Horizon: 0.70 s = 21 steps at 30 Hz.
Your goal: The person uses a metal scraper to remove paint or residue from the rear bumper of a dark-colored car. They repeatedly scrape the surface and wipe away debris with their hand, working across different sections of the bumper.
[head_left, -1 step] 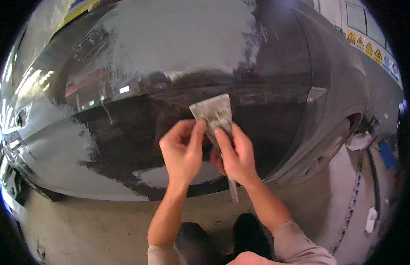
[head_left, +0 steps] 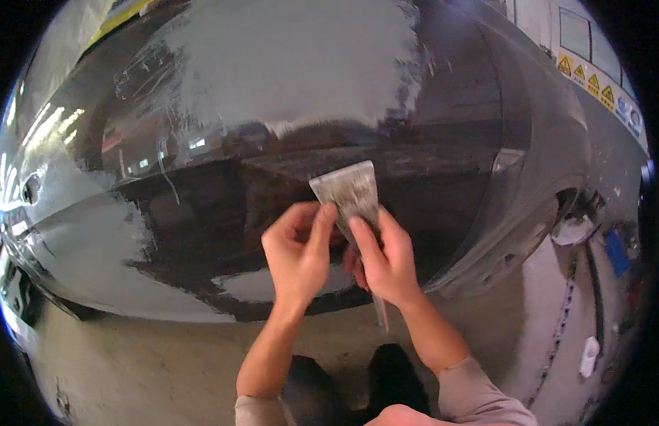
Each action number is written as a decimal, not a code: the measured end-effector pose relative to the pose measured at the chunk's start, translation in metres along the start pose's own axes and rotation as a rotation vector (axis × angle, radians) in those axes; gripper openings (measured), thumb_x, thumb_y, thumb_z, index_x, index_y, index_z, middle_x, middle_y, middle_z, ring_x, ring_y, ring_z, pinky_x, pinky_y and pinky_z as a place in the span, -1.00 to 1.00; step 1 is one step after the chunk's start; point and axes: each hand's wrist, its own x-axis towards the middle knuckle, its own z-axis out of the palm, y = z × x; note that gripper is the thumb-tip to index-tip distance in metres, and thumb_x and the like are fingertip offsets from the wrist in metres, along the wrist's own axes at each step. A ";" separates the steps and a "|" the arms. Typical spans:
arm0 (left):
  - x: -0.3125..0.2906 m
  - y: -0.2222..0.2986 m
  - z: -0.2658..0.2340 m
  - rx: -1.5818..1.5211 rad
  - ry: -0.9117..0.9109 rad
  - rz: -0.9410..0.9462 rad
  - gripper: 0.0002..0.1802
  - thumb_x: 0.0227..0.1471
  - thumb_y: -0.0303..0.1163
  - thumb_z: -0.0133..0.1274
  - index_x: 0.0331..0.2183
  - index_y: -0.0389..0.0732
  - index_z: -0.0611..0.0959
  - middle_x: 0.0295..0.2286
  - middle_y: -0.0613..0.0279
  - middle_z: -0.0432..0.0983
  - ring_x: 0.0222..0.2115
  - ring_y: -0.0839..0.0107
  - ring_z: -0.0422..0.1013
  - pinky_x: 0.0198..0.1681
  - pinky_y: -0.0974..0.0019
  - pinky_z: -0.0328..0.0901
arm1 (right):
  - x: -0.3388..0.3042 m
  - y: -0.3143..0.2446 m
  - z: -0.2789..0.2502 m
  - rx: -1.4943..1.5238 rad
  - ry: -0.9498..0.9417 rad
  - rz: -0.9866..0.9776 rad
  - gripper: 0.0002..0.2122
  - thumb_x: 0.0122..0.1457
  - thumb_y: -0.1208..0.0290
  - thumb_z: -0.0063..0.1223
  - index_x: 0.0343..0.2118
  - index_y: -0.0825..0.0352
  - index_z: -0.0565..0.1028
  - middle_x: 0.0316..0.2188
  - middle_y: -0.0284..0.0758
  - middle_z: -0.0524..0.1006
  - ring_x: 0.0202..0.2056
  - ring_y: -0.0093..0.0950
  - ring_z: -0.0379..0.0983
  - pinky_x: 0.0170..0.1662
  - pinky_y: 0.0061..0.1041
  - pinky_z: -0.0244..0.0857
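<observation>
In front of a dark car body panel (head_left: 429, 206), both my hands hold a putty knife (head_left: 349, 188) with a broad, flat grey blade smeared with residue. My right hand (head_left: 390, 259) is closed around its narrower lower part, thumb on top; a thin handle end sticks out below that hand. The thumb and fingers of my left hand (head_left: 302, 252) pinch together at the blade's left edge. Part of the fingers of both hands is hidden behind the blade. The blade's wide edge points up and away from me.
Light grey filler patches (head_left: 294, 64) with ragged edges cover parts of the panel, top and lower left. A wheel arch (head_left: 567, 206) is at the right. Beyond it stands a wall with yellow warning signs (head_left: 581, 71). A white object (head_left: 589, 357) lies on the concrete floor (head_left: 159, 362).
The putty knife and both hands sit slightly lower and a little further right in the picture. The grip looks the same.
</observation>
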 end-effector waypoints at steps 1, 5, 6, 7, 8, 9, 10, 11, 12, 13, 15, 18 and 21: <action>-0.001 0.003 0.006 -0.074 -0.013 -0.073 -0.77 0.28 -0.40 0.22 -0.27 -0.43 0.72 -0.45 0.29 0.64 -0.45 0.60 0.50 -0.34 0.42 0.44 | -0.001 -0.009 -0.008 -0.083 -0.019 0.010 -0.84 0.44 0.36 0.07 -0.20 0.36 0.49 -0.60 -0.35 0.58 -0.66 -0.59 0.50 -0.61 -0.52 0.30; -0.013 0.022 0.052 -0.214 -0.022 -0.309 -0.75 0.32 -0.37 0.20 -0.13 -0.39 0.70 -0.30 0.28 0.66 -0.27 0.55 0.54 -0.16 0.39 0.46 | 0.003 -0.051 -0.059 -0.396 -0.086 0.031 -0.86 0.40 0.39 0.11 -0.23 0.37 0.47 -0.60 -0.25 0.60 -0.63 -0.40 0.58 -0.56 -0.40 0.37; -0.016 0.028 0.065 -0.254 -0.020 -0.371 -0.74 0.32 -0.35 0.20 -0.12 -0.38 0.70 -0.28 0.28 0.66 -0.25 0.54 0.54 -0.14 0.38 0.47 | 0.005 -0.063 -0.071 -0.442 -0.108 0.064 -0.86 0.39 0.40 0.12 -0.24 0.37 0.47 -0.61 -0.22 0.60 -0.61 -0.34 0.60 -0.55 -0.36 0.38; -0.025 0.037 0.080 -0.222 0.023 -0.433 -0.70 0.33 -0.32 0.19 -0.08 -0.37 0.70 -0.24 0.27 0.66 -0.24 0.52 0.55 -0.12 0.36 0.48 | 0.003 -0.077 -0.083 -0.524 -0.133 0.132 -0.84 0.36 0.40 0.15 -0.24 0.38 0.45 -0.60 -0.18 0.60 -0.57 -0.21 0.62 -0.52 -0.27 0.39; -0.033 0.047 0.093 -0.276 0.072 -0.579 -0.69 0.33 -0.30 0.19 -0.07 -0.37 0.69 -0.23 0.26 0.66 -0.23 0.51 0.55 -0.12 0.35 0.48 | 0.002 -0.092 -0.093 -0.638 -0.194 0.124 -0.84 0.36 0.39 0.16 -0.24 0.38 0.45 -0.59 -0.17 0.60 -0.55 -0.19 0.62 -0.52 -0.26 0.38; -0.042 0.058 0.107 -0.341 0.126 -0.684 -0.67 0.33 -0.28 0.19 -0.06 -0.37 0.69 -0.21 0.25 0.65 -0.23 0.50 0.56 -0.11 0.34 0.49 | 0.001 -0.109 -0.103 -0.721 -0.258 0.153 -0.83 0.36 0.39 0.16 -0.24 0.38 0.45 -0.58 -0.16 0.59 -0.54 -0.17 0.62 -0.52 -0.25 0.37; -0.053 0.069 0.119 -0.420 0.171 -0.802 -0.65 0.33 -0.26 0.20 -0.05 -0.36 0.69 -0.20 0.24 0.65 -0.22 0.49 0.56 -0.10 0.33 0.49 | -0.001 -0.128 -0.113 -0.805 -0.325 0.257 -0.83 0.36 0.39 0.17 -0.24 0.37 0.45 -0.58 -0.15 0.59 -0.53 -0.16 0.62 -0.52 -0.24 0.37; -0.056 0.077 0.120 -0.494 0.246 -0.925 -0.68 0.31 -0.25 0.22 -0.08 -0.31 0.71 -0.21 0.25 0.65 -0.22 0.46 0.56 -0.17 0.29 0.49 | 0.004 -0.142 -0.114 -0.772 -0.418 0.263 -0.80 0.38 0.37 0.13 -0.12 0.42 0.48 -0.52 -0.17 0.64 -0.52 -0.28 0.64 -0.50 -0.31 0.41; -0.071 0.089 0.132 -0.540 0.312 -0.971 -0.70 0.31 -0.25 0.21 -0.09 -0.28 0.70 -0.22 0.26 0.64 -0.21 0.45 0.55 -0.18 0.29 0.48 | 0.000 -0.163 -0.128 -0.675 -0.486 0.390 -0.76 0.39 0.36 0.11 -0.05 0.44 0.47 -0.49 -0.20 0.65 -0.52 -0.33 0.63 -0.49 -0.34 0.43; -0.079 0.096 0.133 -0.611 0.391 -1.010 -0.72 0.31 -0.24 0.21 -0.10 -0.26 0.70 -0.23 0.27 0.64 -0.21 0.44 0.54 -0.19 0.29 0.47 | 0.003 -0.178 -0.132 -0.575 -0.545 0.588 -0.72 0.41 0.36 0.10 0.01 0.46 0.46 -0.46 -0.22 0.67 -0.52 -0.38 0.63 -0.48 -0.37 0.44; -0.108 0.120 0.150 -0.874 0.517 -1.086 -0.77 0.33 -0.24 0.16 -0.12 -0.19 0.68 -0.26 0.29 0.63 -0.22 0.41 0.51 -0.19 0.31 0.41 | -0.004 -0.217 -0.156 -0.338 -0.642 0.920 -0.60 0.45 0.38 0.00 0.24 0.49 0.37 -0.27 -0.24 0.70 -0.44 -0.51 0.62 -0.40 -0.48 0.52; -0.110 0.138 0.144 -1.176 0.766 -0.972 -0.71 0.33 -0.20 0.15 -0.07 -0.20 0.65 -0.19 0.23 0.65 -0.16 0.35 0.56 -0.07 0.30 0.46 | 0.004 -0.230 -0.159 0.171 -0.495 1.055 -0.64 0.45 0.48 -0.04 0.25 0.46 0.37 -0.07 -0.11 0.66 -0.38 -0.39 0.64 -0.37 -0.46 0.57; -0.087 0.162 0.158 -1.240 0.860 -0.985 -0.69 0.32 -0.10 0.14 -0.10 -0.12 0.63 -0.31 0.29 0.57 -0.40 0.44 0.43 -0.31 0.33 0.40 | 0.014 -0.241 -0.152 -0.421 -0.642 0.529 -0.43 0.28 0.56 0.20 0.33 0.49 0.26 0.13 0.00 0.55 0.03 -0.19 0.60 0.03 -0.31 0.54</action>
